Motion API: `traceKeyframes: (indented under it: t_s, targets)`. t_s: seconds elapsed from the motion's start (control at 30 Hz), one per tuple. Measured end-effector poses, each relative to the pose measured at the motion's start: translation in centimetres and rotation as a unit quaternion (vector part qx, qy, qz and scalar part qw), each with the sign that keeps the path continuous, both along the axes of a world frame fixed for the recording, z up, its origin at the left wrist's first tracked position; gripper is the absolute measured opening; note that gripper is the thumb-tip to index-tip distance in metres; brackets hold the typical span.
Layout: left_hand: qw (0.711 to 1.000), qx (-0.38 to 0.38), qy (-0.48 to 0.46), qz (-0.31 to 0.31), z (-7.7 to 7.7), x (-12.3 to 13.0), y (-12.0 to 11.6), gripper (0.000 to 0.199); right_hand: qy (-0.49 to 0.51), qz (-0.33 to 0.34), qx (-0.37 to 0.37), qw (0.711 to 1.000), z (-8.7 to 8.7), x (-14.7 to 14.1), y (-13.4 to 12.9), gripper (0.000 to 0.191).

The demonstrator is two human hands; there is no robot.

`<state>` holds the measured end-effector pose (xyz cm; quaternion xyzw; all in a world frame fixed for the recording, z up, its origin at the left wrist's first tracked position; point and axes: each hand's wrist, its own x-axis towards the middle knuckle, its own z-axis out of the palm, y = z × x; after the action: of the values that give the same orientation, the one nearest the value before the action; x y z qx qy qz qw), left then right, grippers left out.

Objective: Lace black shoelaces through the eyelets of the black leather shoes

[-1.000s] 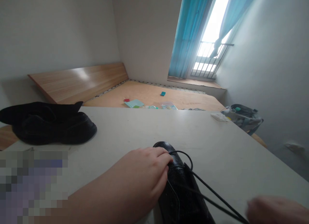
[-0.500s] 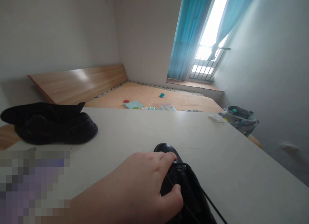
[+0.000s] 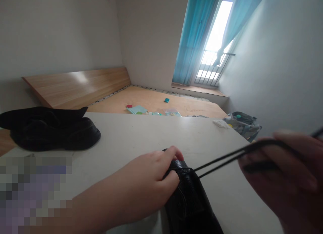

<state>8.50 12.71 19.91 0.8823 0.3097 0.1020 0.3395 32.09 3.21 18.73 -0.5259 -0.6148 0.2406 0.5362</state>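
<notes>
A black leather shoe (image 3: 194, 203) lies on the white table in front of me, its toe end pointing away. My left hand (image 3: 153, 176) is closed on its left side and top, near the front of the lacing. A black shoelace (image 3: 219, 162) runs from the shoe's upper as two taut strands to the right. My right hand (image 3: 282, 170), blurred by motion, is closed around these strands at the right edge. Another black shoe (image 3: 55, 133) rests at the table's left side.
Beyond the white table (image 3: 141, 133) is a bed surface (image 3: 151, 96) with small packets and a wooden headboard (image 3: 83, 86). A grey bag (image 3: 243, 124) stands past the table's right edge, near a white packet (image 3: 221, 123). Blue curtains (image 3: 195, 38) hang by the window.
My right hand has come into view at the right, pulling the lace taut. My left hand has shifted slightly left on the shoe, with its thumb drawn closer to the fingers.
</notes>
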Motion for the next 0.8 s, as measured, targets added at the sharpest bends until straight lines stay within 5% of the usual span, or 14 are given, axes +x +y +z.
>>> traceKeyframes:
  t_s: [0.07,0.17,0.27,0.4,0.47,0.57,0.7,0.8]
  targets:
    - [0.997,-0.007,-0.069,0.02,0.4,0.1,-0.2,0.026,0.23,0.031,0.027,0.972,2.3,-2.1,2.1,0.022]
    - [0.99,0.023,-0.139,0.015,0.2,0.6,-0.6,0.035,0.37,0.079,0.003,0.926,4.0,-4.8,4.7,0.023]
    - [0.992,0.029,-0.124,-0.016,-0.3,1.0,-1.0,0.044,0.358,0.109,-0.014,0.927,4.0,-6.3,5.4,0.025]
    - [0.983,-0.092,-0.161,-0.013,0.0,0.8,-1.1,0.024,0.275,0.108,-0.046,0.954,3.2,-6.0,5.2,0.017]
    - [0.968,-0.135,-0.209,0.026,0.5,0.6,-1.1,0.009,0.253,0.039,-0.047,0.966,2.6,-4.7,5.7,0.017]
    - [0.955,-0.133,-0.258,0.064,1.0,0.5,-0.8,0.026,0.253,-0.063,-0.009,0.965,1.6,-1.8,7.1,0.016]
    - [0.948,-0.175,-0.253,0.081,0.4,1.0,-0.1,0.034,0.261,-0.059,-0.052,0.962,0.4,1.5,8.2,0.014]
    - [0.914,-0.263,-0.3,0.065,-0.2,1.1,0.4,0.037,0.237,-0.041,-0.058,0.969,-0.3,3.0,8.4,0.012]
